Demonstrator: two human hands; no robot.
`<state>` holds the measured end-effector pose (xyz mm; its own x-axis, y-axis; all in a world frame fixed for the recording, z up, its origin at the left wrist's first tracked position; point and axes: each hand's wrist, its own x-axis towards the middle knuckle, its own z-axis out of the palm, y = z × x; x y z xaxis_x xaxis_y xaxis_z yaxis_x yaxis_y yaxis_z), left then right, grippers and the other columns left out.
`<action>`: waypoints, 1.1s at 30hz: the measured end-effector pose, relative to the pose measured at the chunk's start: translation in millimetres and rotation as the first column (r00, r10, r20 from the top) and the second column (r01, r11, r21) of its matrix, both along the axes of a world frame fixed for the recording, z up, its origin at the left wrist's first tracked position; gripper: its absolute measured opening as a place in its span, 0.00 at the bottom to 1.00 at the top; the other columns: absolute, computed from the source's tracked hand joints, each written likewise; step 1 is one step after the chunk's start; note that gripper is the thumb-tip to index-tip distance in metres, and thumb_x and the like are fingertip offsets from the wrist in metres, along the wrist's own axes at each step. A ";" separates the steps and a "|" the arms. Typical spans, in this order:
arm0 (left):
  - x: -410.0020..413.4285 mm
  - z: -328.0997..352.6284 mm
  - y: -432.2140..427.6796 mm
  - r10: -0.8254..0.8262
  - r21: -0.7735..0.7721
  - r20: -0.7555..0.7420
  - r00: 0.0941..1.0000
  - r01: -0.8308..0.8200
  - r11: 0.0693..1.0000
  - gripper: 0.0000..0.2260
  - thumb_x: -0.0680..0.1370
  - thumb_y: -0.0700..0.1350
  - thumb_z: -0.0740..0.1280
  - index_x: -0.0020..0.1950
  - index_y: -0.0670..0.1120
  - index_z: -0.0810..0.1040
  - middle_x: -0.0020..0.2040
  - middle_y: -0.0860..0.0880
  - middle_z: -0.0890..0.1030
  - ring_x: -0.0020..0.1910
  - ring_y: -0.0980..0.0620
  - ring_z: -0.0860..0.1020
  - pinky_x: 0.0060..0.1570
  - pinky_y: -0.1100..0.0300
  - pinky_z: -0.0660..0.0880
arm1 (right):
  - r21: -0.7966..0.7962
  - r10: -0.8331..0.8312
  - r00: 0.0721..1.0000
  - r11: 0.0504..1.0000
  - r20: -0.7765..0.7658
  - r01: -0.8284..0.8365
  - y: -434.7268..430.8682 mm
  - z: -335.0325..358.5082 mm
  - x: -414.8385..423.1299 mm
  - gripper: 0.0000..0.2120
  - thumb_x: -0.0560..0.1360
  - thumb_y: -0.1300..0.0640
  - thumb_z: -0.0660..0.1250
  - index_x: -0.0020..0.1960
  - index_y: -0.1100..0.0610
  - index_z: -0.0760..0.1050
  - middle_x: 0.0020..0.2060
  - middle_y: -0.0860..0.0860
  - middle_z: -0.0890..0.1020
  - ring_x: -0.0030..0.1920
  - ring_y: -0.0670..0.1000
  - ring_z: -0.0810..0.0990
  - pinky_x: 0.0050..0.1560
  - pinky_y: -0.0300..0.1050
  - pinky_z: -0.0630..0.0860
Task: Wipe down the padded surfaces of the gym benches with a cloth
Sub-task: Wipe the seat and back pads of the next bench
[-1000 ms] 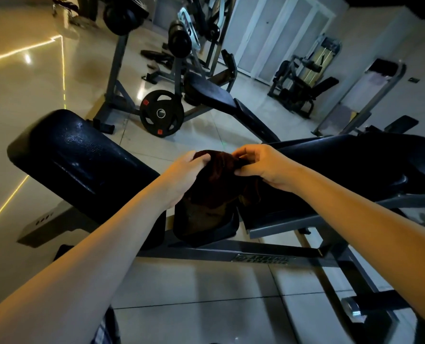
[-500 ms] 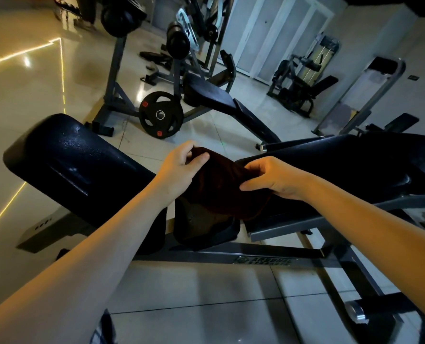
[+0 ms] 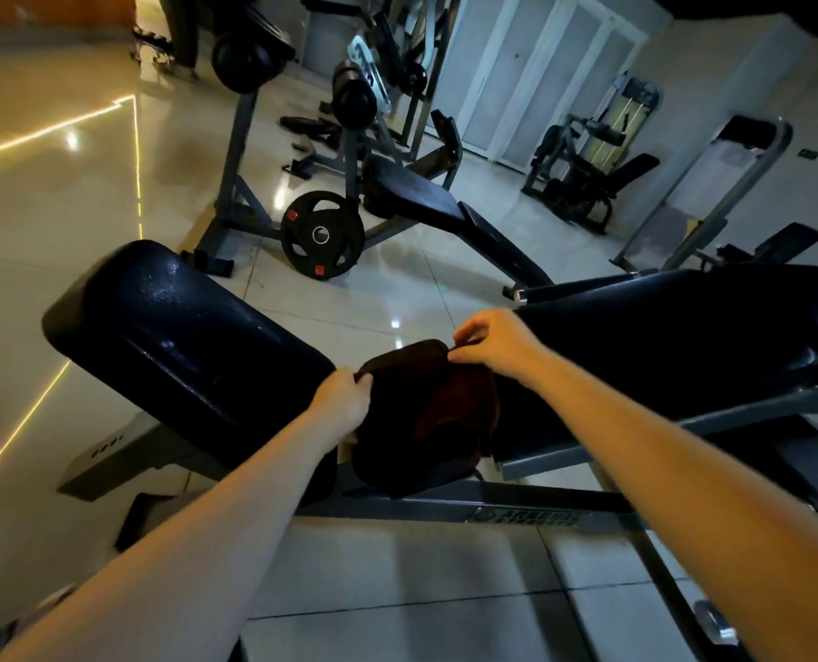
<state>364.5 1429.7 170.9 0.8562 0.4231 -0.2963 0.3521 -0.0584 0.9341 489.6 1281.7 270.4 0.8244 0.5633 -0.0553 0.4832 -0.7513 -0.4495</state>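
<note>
— So, what sits furthest left?

— I see a long black pad (image 3: 182, 336), slanting up and away. Just beside its near end, the left hand (image 3: 344, 398) pinches one edge of the dark cloth (image 3: 426, 403).

— And to the right?

— I see the right hand (image 3: 493, 346) pinching the opposite edge, a little higher. The cloth hangs stretched between both hands, over the gap between that pad and the wider pad (image 3: 684, 336) on the right.
</note>
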 end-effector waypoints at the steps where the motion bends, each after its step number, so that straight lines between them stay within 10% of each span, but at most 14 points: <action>1: 2.5 -8.1 -0.3 -0.002 -0.007 -0.035 0.999 0.002 1.000 0.14 0.83 0.47 0.58 0.60 0.36 0.72 0.53 0.38 0.78 0.53 0.40 0.79 0.51 0.44 0.80 | -0.013 -0.020 0.998 1.000 0.059 0.021 4.7 -13.0 1.2 0.18 0.70 0.59 0.76 0.57 0.62 0.79 0.51 0.57 0.82 0.54 0.55 0.80 0.56 0.44 0.75; 8: 4.4 -14.3 -4.8 -0.173 0.248 -0.209 0.963 0.223 0.943 0.24 0.79 0.45 0.67 0.70 0.38 0.63 0.61 0.40 0.74 0.58 0.43 0.75 0.47 0.58 0.71 | -0.461 0.299 0.775 0.888 0.557 -0.011 21.1 -47.7 -18.3 0.21 0.78 0.54 0.65 0.70 0.56 0.67 0.72 0.58 0.61 0.72 0.58 0.60 0.72 0.55 0.59; 13: 7.1 -11.6 -12.2 -0.400 0.381 -0.535 0.744 0.635 0.672 0.20 0.79 0.46 0.68 0.68 0.40 0.70 0.62 0.42 0.76 0.59 0.45 0.76 0.57 0.57 0.73 | -0.720 0.442 0.865 0.678 0.238 -0.149 28.7 -81.0 -52.6 0.36 0.75 0.31 0.55 0.78 0.42 0.49 0.78 0.51 0.39 0.77 0.58 0.35 0.69 0.69 0.32; 21: 5.8 -3.7 -7.2 -0.397 0.392 -0.558 0.728 0.654 0.647 0.36 0.76 0.47 0.71 0.76 0.43 0.53 0.63 0.42 0.74 0.57 0.43 0.76 0.58 0.53 0.75 | -0.778 0.512 0.841 0.595 0.175 -0.200 -4.5 -88.7 -65.1 0.28 0.82 0.42 0.48 0.79 0.48 0.46 0.79 0.49 0.43 0.77 0.56 0.37 0.72 0.65 0.36; 33: 10.3 -1.7 -19.1 -0.424 0.453 -0.605 0.674 0.729 0.513 0.29 0.80 0.51 0.66 0.74 0.39 0.61 0.65 0.42 0.73 0.62 0.44 0.74 0.59 0.55 0.71 | -0.774 0.529 0.821 0.605 0.212 -0.190 40.2 -101.9 -21.0 0.26 0.83 0.49 0.50 0.79 0.54 0.49 0.79 0.53 0.48 0.78 0.55 0.44 0.75 0.57 0.42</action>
<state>374.8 1410.6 169.2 0.8504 0.0756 -0.5207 0.3058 -0.8764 0.3721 468.6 1322.0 168.5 0.6000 0.7441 -0.2938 0.7813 -0.4660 0.4153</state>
